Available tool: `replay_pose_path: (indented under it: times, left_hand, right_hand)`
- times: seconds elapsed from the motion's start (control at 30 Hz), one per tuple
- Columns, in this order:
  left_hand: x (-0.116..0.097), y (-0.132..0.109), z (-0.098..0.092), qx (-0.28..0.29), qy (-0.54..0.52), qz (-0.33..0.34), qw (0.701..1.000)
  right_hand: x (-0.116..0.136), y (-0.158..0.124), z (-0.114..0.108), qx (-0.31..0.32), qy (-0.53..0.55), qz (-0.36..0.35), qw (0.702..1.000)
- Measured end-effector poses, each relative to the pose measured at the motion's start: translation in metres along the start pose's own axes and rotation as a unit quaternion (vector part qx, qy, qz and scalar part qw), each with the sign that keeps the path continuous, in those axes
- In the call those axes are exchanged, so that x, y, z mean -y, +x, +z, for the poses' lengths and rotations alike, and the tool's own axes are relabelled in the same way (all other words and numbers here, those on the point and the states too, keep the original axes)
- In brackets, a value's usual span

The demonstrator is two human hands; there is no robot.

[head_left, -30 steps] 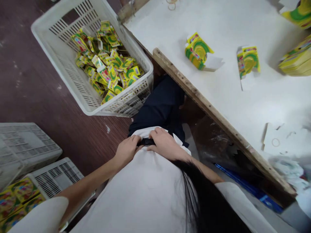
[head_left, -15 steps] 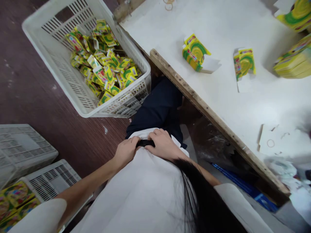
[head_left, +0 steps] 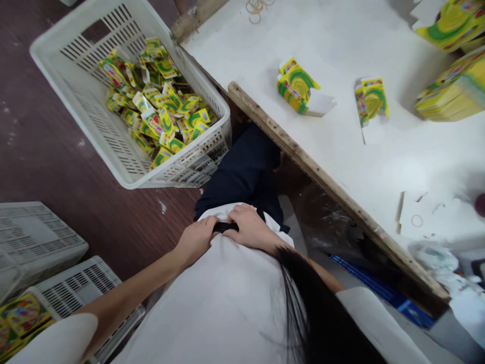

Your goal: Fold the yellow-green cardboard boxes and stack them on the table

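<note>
At my waist, both hands grip a short black band [head_left: 225,227], which looks like a strap or belt lying over the white shirt [head_left: 227,293]. My left hand [head_left: 196,237] is closed on its left end, thumb and fingers pinched together. On the other end my right hand [head_left: 248,226] is closed too, its fingers curled over the shirt's hem. Only the middle of the band shows between the hands; the rest is hidden. Dark trousers [head_left: 242,167] are just beyond the hands.
A white plastic crate [head_left: 132,184] holds many yellow-green small boxes [head_left: 166,119]. On the white table [head_left: 341,151] lie a partly opened carton [head_left: 297,86], a flatter carton [head_left: 372,101], a stack of cartons [head_left: 450,93] and rubber bands [head_left: 257,7]. More crates [head_left: 41,237] stand at left.
The camera view has shifted slightly, so the table items appear a little further left. Both hands stay on the black band with hardly any movement.
</note>
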State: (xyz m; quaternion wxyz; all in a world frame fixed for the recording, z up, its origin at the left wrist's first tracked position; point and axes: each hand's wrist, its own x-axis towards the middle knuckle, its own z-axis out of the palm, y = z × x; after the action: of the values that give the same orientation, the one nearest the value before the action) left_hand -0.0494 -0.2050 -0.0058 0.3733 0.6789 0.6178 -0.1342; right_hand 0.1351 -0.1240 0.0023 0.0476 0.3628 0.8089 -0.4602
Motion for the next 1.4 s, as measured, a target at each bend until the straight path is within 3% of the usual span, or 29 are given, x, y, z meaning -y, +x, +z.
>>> replay_pose_path:
  times: [0.33, 0.6, 0.73, 0.87, 0.97, 1.03, 1.1, 1.17, 1.23, 1.3, 1.33, 1.37, 1.4]
  left_hand:
    - [-0.005, 0.004, -0.009, 0.064, -0.004, 0.0, 0.998]
    - [-0.001, 0.004, -0.005, 0.058, -0.059, -0.049, 0.995]
    - [0.002, 0.003, 0.002, 0.035, -0.114, -0.072, 0.99]
    - [0.007, 0.003, 0.005, -0.004, -0.185, -0.095, 0.978]
    - [0.014, -0.001, 0.002, -0.042, -0.232, -0.107, 0.966]
    - [0.022, -0.007, 0.0, -0.082, -0.285, -0.117, 0.948]
    - [0.033, -0.013, -0.001, -0.119, -0.462, -0.157, 0.865]
    - [0.045, -0.017, 0.001, -0.133, -0.611, -0.207, 0.752]
    - [0.056, -0.018, 0.003, -0.133, -0.719, -0.279, 0.623]
    - [0.065, -0.017, 0.005, -0.105, -0.782, -0.332, 0.517]
    - [0.069, -0.016, 0.006, -0.097, -0.795, -0.359, 0.478]
    - [0.072, -0.015, 0.008, -0.097, -0.807, -0.358, 0.46]
    - [0.074, -0.015, 0.009, -0.096, -0.81, -0.346, 0.463]
  right_hand:
    - [-0.002, -0.004, -0.006, 0.049, -0.011, -0.018, 0.999]
    - [0.003, -0.002, -0.009, 0.045, -0.061, -0.03, 0.997]
    - [-0.006, -0.008, -0.011, 0.014, 0.017, -0.05, 0.998]
    - [-0.017, -0.015, -0.015, -0.055, 0.157, -0.053, 0.985]
    - [-0.027, -0.023, -0.017, -0.117, 0.298, -0.025, 0.947]
    - [-0.035, -0.028, -0.017, -0.161, 0.402, 0.026, 0.901]
    - [-0.045, -0.034, -0.014, -0.211, 0.504, 0.068, 0.835]
    - [-0.055, -0.039, -0.012, -0.262, 0.581, 0.089, 0.766]
    - [-0.063, -0.044, -0.014, -0.304, 0.609, 0.119, 0.723]
    - [-0.069, -0.051, -0.021, -0.328, 0.585, 0.163, 0.724]
    - [-0.071, -0.055, -0.027, -0.331, 0.552, 0.184, 0.743]
    - [-0.073, -0.061, -0.033, -0.324, 0.508, 0.203, 0.772]
    - [-0.075, -0.066, -0.04, -0.305, 0.455, 0.217, 0.808]
